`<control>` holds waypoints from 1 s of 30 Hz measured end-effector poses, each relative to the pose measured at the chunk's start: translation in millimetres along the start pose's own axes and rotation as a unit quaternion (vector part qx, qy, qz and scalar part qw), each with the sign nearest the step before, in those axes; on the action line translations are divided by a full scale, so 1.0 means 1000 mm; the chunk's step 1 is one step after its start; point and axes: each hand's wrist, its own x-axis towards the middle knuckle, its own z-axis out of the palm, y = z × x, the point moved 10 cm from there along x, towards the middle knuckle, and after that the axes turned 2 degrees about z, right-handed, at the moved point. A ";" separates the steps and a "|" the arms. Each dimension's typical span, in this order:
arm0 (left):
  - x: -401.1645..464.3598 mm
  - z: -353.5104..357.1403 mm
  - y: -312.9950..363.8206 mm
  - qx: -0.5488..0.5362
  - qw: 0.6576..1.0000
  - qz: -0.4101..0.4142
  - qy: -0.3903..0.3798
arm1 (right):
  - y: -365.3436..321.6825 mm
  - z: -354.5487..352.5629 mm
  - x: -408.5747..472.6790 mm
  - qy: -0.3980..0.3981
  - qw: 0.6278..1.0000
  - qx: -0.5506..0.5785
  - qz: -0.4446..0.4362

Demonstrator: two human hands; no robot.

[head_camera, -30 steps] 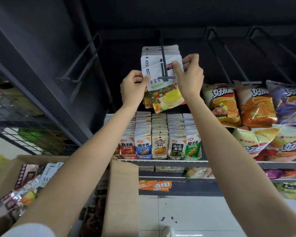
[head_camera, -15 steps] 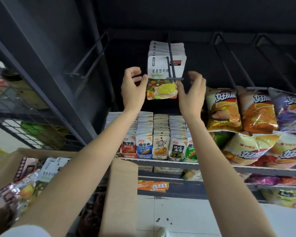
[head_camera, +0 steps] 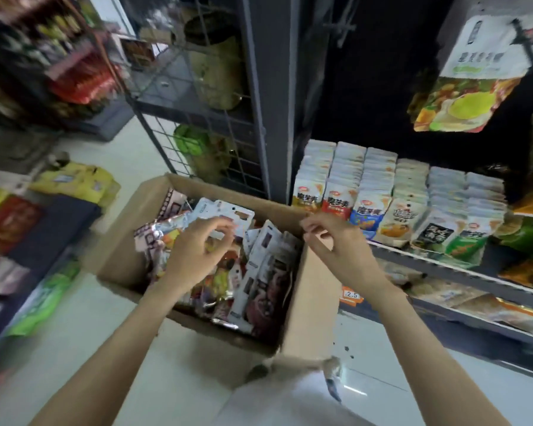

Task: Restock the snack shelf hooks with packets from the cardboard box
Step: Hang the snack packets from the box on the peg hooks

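Packets [head_camera: 228, 265] are heaped loose in the open box [head_camera: 308, 305] on the floor, light, crinkly and probably slippery, so each is best pinched at its stiffer punched header. The left hand [head_camera: 197, 253] is held over the heap, the right hand [head_camera: 336, 244] above the box flap, both loosely curled, nothing gripped. One packet [head_camera: 474, 75] is hung on the hook [head_camera: 523, 41].

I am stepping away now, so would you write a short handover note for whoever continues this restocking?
Left hand: fingers loosely curled over the packets in the cardboard box, nothing visibly gripped yet.
Right hand: loosely curled above the box's right flap, holding nothing.
Loose packets fill the box, which stands on the floor beside the shelf.
Done: a stack of white-topped packets hangs on the upper hook.
Left: pick the next packet and hang it, and repeat while packets remain.
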 end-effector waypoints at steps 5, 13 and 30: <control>-0.040 -0.005 -0.118 0.012 0.976 -0.204 -0.072 | 0.010 0.107 0.016 -0.113 0.990 -0.018 0.083; -0.024 0.002 -0.176 0.020 0.964 -0.256 -0.075 | 0.022 0.201 0.044 -0.133 0.973 -0.035 0.188; -0.008 0.064 -0.186 -0.005 0.967 -0.218 -0.134 | 0.058 0.213 0.053 0.085 0.910 0.052 0.401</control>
